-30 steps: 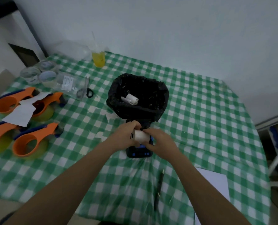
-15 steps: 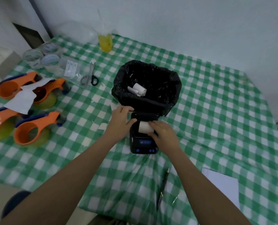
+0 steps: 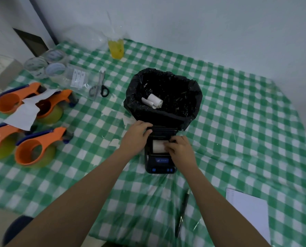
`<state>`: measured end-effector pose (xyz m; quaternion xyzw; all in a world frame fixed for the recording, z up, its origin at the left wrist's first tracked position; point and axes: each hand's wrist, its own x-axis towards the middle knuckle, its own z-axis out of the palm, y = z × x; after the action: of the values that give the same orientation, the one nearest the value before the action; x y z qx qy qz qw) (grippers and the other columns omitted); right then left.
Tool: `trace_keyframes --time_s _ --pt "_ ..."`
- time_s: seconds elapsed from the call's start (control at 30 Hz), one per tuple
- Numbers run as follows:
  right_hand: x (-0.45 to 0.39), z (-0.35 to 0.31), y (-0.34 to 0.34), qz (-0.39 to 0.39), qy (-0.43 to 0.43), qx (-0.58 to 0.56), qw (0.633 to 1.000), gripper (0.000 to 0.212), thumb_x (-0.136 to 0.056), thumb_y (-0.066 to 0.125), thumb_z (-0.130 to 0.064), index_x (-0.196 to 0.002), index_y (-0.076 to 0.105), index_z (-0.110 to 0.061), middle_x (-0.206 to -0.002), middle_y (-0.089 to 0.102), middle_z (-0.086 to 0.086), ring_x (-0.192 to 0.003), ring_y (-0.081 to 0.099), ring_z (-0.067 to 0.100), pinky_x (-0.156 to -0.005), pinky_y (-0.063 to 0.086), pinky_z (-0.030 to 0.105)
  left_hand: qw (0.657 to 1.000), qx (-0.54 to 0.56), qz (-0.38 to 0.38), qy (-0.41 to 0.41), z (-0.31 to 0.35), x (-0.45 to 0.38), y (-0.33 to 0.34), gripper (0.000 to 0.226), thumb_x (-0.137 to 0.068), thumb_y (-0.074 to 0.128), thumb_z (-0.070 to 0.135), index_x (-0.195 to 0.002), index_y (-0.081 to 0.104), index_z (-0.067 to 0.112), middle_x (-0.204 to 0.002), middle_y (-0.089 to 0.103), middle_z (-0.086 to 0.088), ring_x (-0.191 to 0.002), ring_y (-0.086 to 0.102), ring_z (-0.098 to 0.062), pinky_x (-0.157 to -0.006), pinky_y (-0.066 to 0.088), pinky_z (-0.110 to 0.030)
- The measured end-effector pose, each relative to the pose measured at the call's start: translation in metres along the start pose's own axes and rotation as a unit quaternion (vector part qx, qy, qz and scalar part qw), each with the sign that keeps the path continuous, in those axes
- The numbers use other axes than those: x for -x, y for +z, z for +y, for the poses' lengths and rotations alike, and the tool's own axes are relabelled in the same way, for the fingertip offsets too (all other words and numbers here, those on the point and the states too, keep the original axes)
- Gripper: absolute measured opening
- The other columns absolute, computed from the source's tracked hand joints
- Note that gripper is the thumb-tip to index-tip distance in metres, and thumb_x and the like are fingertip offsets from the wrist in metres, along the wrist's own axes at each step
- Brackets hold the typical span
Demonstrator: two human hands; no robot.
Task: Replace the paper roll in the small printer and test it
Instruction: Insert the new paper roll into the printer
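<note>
A small black printer (image 3: 160,164) with a blue display lies on the green checked tablecloth, its lid open toward the back. A white paper roll (image 3: 158,146) sits in its open bay. My right hand (image 3: 180,150) rests on the right end of the roll, fingers pressed on it. My left hand (image 3: 136,138) holds the printer's left side, fingers at the open lid's edge. Behind the printer stands a bin lined with a black bag (image 3: 163,98), and an old paper roll (image 3: 154,101) lies inside it.
Several orange tape dispensers (image 3: 36,148) lie at the left, one under a white paper scrap. Scissors (image 3: 99,86), clear tubs (image 3: 47,68) and a bag of yellow liquid (image 3: 115,49) lie at the back. A pen (image 3: 182,211) and a white sheet (image 3: 248,211) lie near the front edge.
The roll went from between both hands above the printer down into the open bay. My left hand shifted to the printer's left side and lid; my right hand stays on the roll.
</note>
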<state>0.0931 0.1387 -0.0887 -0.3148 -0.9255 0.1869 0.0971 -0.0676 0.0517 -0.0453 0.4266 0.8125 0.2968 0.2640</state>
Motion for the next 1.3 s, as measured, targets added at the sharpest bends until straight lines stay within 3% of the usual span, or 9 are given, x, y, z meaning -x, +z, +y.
trace_keyframes --time_s 0.13,0.3,0.43,0.6,0.83,0.97,1.1,1.3 --pt "-0.001 -0.003 0.002 -0.002 -0.023 0.002 1.0 0.006 -0.071 0.067 -0.006 -0.069 0.072 -0.004 -0.071 0.065 0.01 -0.07 0.062 0.031 -0.057 0.055 0.033 1.0 -0.001 0.001 -0.001 0.0 -0.001 0.0 0.031 -0.094 0.049 0.017 -0.123 0.057 0.008 -0.123 0.056 -0.014 -0.113 0.054 -0.027 -0.097 0.043 -0.033" --pt "-0.002 0.0 -0.002 -0.033 -0.057 0.015 0.998 0.012 -0.068 0.073 0.001 -0.078 0.075 -0.005 -0.078 0.07 0.01 -0.072 0.066 0.03 -0.056 0.057 0.031 1.0 -0.005 -0.003 -0.001 0.0 -0.003 0.001 0.03 -0.094 0.049 0.018 -0.122 0.057 0.008 -0.123 0.056 -0.013 -0.112 0.054 -0.027 -0.096 0.044 -0.035" --pt "0.001 0.001 -0.003 -0.049 -0.064 0.023 0.996 0.01 -0.075 0.067 -0.006 -0.081 0.075 -0.007 -0.085 0.07 0.011 -0.078 0.066 0.032 -0.056 0.057 0.037 1.0 -0.011 0.001 0.0 -0.001 -0.003 0.002 0.031 -0.094 0.05 0.019 -0.121 0.057 0.008 -0.123 0.056 -0.013 -0.111 0.055 -0.027 -0.094 0.044 -0.034" --pt "0.0 -0.004 -0.001 -0.063 -0.057 0.059 0.995 0.009 -0.071 0.067 -0.017 -0.07 0.074 -0.011 -0.079 0.064 0.011 -0.068 0.064 0.032 -0.048 0.052 0.037 1.0 -0.007 0.01 0.007 -0.001 -0.003 0.003 0.03 -0.093 0.051 0.019 -0.12 0.058 0.006 -0.121 0.057 -0.015 -0.11 0.055 -0.028 -0.095 0.044 -0.035" --pt "0.002 -0.007 0.001 -0.037 -0.029 0.055 0.997 0.006 -0.073 0.071 -0.016 -0.071 0.074 -0.011 -0.082 0.062 0.01 -0.079 0.06 0.032 -0.055 0.052 0.038 1.0 -0.002 0.012 0.011 -0.002 -0.001 0.003 0.031 -0.094 0.049 0.016 -0.122 0.058 0.007 -0.123 0.056 -0.015 -0.111 0.055 -0.028 -0.096 0.045 -0.035" --pt "0.006 -0.006 0.0 -0.014 -0.039 0.058 0.997 0.012 -0.075 0.063 -0.015 -0.068 0.072 -0.01 -0.076 0.058 0.01 -0.072 0.058 0.031 -0.052 0.052 0.039 1.0 0.001 0.015 0.017 -0.002 0.001 0.002 0.029 -0.094 0.049 0.015 -0.119 0.061 0.005 -0.12 0.058 -0.015 -0.109 0.056 -0.027 -0.095 0.044 -0.033" --pt "0.013 -0.007 -0.001 -0.005 -0.054 0.078 0.995 0.006 -0.07 0.075 -0.01 -0.067 0.07 -0.014 -0.07 0.058 0.005 -0.066 0.057 0.027 -0.051 0.05 0.033 1.0 -0.001 0.017 0.023 -0.002 0.005 0.002 0.027 -0.094 0.049 0.016 -0.113 0.064 0.005 -0.114 0.061 -0.015 -0.104 0.058 -0.027 -0.088 0.044 -0.03" --pt "0.023 -0.008 -0.004 0.031 -0.077 0.089 0.993 0.007 -0.07 0.075 -0.013 -0.069 0.069 -0.015 -0.069 0.057 0.003 -0.065 0.055 0.023 -0.053 0.049 0.03 1.0 0.01 0.009 0.023 -0.003 0.017 0.004 0.02 -0.092 0.054 0.019 -0.097 0.067 0.005 -0.101 0.064 -0.013 -0.092 0.06 -0.024 -0.084 0.051 -0.039"
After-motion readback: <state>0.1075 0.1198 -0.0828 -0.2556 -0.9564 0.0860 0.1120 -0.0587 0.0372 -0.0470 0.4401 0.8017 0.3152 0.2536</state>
